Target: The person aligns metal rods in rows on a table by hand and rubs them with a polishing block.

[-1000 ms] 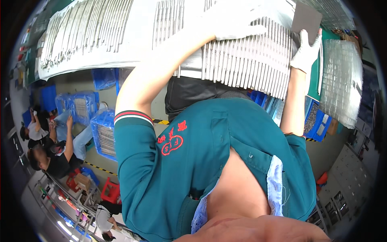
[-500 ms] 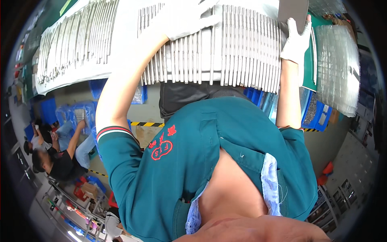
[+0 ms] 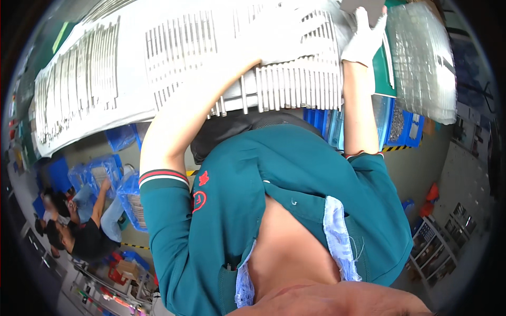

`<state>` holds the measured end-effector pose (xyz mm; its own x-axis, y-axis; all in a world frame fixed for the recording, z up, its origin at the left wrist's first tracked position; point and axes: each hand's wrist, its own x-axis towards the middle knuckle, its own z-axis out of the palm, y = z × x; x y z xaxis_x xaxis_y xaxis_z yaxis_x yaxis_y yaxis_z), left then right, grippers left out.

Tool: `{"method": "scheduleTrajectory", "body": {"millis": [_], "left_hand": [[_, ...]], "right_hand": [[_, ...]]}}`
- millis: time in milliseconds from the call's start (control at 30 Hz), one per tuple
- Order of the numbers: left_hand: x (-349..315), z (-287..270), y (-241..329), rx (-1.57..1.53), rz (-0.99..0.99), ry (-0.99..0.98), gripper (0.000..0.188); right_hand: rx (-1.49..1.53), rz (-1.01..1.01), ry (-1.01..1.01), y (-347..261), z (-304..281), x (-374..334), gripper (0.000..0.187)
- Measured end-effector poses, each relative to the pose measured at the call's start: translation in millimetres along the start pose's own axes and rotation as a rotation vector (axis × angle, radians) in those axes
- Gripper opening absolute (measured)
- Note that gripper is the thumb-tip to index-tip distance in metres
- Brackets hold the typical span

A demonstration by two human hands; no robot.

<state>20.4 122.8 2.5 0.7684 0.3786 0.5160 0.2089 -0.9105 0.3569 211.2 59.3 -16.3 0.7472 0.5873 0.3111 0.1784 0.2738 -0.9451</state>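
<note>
Slim silver metal rods [image 3: 298, 87] lie side by side in a row on a white-covered table. My left hand [image 3: 287, 34], in a white glove, lies flat across them with its fingers spread and pointing right. My right hand [image 3: 361, 45], gloved too, is at the right end of the row. Between its thumb and fingers it grips a flat grey plate [image 3: 363, 6], cut off by the upper edge of the view. Glare washes out parts of the left glove and the rods around it.
More rods [image 3: 182, 39] lie in separate groups to the left. Stacked clear plastic trays [image 3: 424, 63] stand at the right, beside a green mat [image 3: 385, 79]. Blue bins [image 3: 403, 126] sit below the table edge. Another person [image 3: 84, 231] sits at the far left.
My left hand has slid right along the rods, closer to my right hand. The right hand keeps its grip on the grey plate. The whole view has shifted slightly.
</note>
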Motion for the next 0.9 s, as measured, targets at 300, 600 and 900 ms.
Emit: {"method": "scheduleTrajectory", "body": {"millis": [300,600,900], "left_hand": [[-31.6,-32.5,-18.2,0.203,-0.098,-0.320,0.068],[-0.7,-11.7,8.4,0.177,-0.042,-0.279,0.062],[8.3,23.3,23.8,0.075,0.028,-0.190,0.052]], "right_hand": [[-0.023,0.021,-0.002,-2.8,-2.1,1.5,0.068],[0.164,0.097,0.037,-15.5,2.5,-3.3,0.069],[0.105,0.064,0.073,-3.5,-9.4,3.2,0.069]]}}
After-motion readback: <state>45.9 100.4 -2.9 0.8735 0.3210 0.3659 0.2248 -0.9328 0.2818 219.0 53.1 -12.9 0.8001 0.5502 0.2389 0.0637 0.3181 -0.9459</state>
